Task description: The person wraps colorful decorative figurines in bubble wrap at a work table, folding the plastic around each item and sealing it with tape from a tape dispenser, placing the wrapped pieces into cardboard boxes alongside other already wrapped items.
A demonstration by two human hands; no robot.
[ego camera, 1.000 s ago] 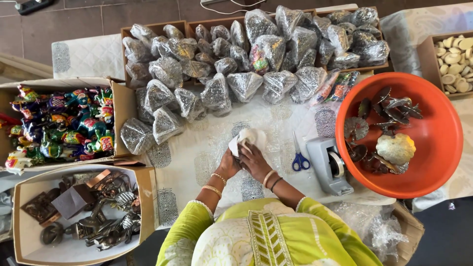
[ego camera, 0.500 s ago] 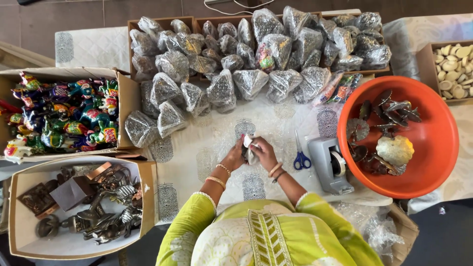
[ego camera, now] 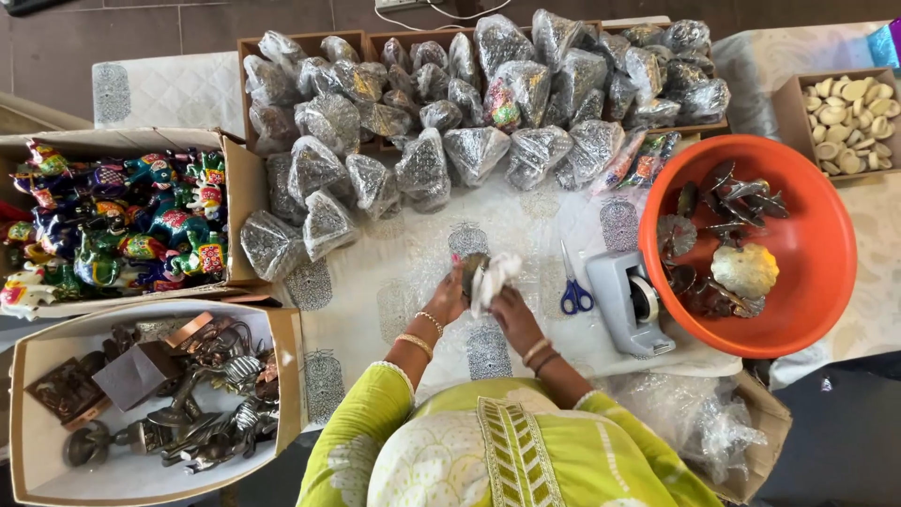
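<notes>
scissors (ego camera: 574, 293) left of tape dispenser (ego camera: 632, 302), bowl (ego camera: 815, 263) right

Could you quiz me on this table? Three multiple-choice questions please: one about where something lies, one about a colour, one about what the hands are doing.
1. Where do the scissors lie?
A. inside the round basin
B. on the cloth, just left of the grey tape dispenser
C. in the box of painted figurines

2. What colour is the round basin of metal pieces?
A. orange
B. green
C. white

3. What are the hands doing?
A. resting flat on the cloth
B. both on one small dark piece, with a white cloth
C. gripping the scissors

Answers:
1 B: the blue handles lie on the patterned cloth beside the dispenser.
2 A: its rim and wall are bright orange.
3 B: the left hand and right hand meet at the piece, the white cloth bunched against it.
</notes>
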